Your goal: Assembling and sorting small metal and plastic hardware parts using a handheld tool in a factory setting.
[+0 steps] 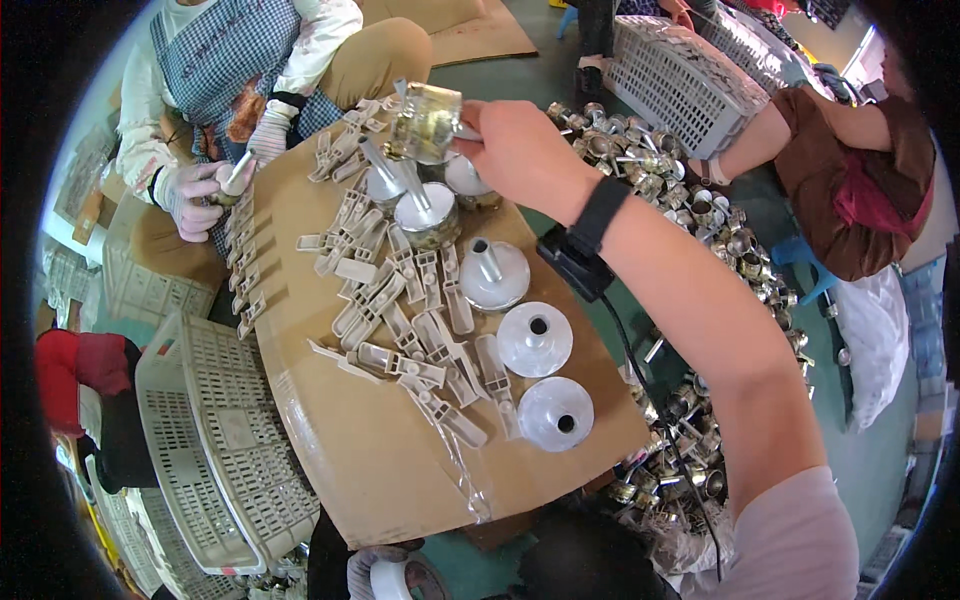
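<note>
My right hand (525, 150) is closed on a shiny metal cup (428, 122), tipped sideways above the far part of a cardboard-topped table (350, 490). Its fingers grip the stub at the cup's side. Just below stand metal cups with white tops and upright tubes, one of them this tubed cup (428, 215). Nearer along the right edge sit white discs with central tubes, such as this white disc (535, 340). Several beige plastic handle-like pieces (385, 290) lie loosely heaped left of them. My left hand does not show.
Across the table, a co-worker's gloved hands (195, 195) hold a similar tubed piece (238, 175). Light plastic crates (215, 430) stand at left. Many metal cups (745, 250) cover the floor at right, and a black cable (650, 400) hangs from my wrist device. Another grey crate (680, 85) stands far right.
</note>
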`<state>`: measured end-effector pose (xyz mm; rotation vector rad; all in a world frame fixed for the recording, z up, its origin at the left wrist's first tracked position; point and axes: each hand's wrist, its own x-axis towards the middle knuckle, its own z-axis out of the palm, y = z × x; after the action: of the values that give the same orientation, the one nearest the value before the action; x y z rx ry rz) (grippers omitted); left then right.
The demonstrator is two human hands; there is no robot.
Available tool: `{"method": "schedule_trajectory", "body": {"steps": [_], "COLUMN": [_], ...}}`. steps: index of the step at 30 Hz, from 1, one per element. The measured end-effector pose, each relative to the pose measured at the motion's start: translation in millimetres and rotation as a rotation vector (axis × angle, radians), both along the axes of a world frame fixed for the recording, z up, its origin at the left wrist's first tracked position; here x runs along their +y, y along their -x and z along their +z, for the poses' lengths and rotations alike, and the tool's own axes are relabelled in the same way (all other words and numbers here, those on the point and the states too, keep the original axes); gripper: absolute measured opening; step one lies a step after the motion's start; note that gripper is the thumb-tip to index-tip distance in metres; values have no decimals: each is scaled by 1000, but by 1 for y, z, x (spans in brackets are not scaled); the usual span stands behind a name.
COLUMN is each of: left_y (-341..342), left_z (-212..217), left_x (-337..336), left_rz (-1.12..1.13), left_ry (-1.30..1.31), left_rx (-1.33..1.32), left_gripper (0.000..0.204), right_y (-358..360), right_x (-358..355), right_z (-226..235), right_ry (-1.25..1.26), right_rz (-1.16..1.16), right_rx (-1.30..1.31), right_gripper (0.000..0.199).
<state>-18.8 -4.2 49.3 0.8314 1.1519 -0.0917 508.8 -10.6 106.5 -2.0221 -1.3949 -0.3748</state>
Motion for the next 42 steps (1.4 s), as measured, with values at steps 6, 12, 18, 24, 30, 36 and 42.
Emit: {"method": "schedule_trajectory", "body": {"steps": [6, 12, 18, 24, 30, 36, 42], "left_y": [0, -19, 12, -16, -32, -33, -28], "left_z": [-1, 21, -2, -31, -27, -50, -101], "left_x": [-1, -8, -1, -1, -2, 3, 8], "left_rz": [121, 65, 268, 339, 305, 300, 229], "left_ry": [33, -66, 198, 118, 340, 324, 63], "left_rx": [-56, -111, -216, -182, -402, -569, -719], "left_gripper": [30, 28, 29, 16, 26, 20, 18], "right_y": [-12, -10, -4, -1, 24, 45, 217], "right_x": [35, 5, -64, -58, -30, -91, -178], "right_z": [0, 18, 41, 31, 45, 59, 147], "right_ry": [-40, -132, 250, 408, 332, 184, 187], "right_rz": [-2, -39, -18, 112, 34, -91, 281], "right_rx": [19, 111, 42, 20, 324, 141, 341], "right_gripper": [22, 46, 25, 20, 50, 37, 13]}}
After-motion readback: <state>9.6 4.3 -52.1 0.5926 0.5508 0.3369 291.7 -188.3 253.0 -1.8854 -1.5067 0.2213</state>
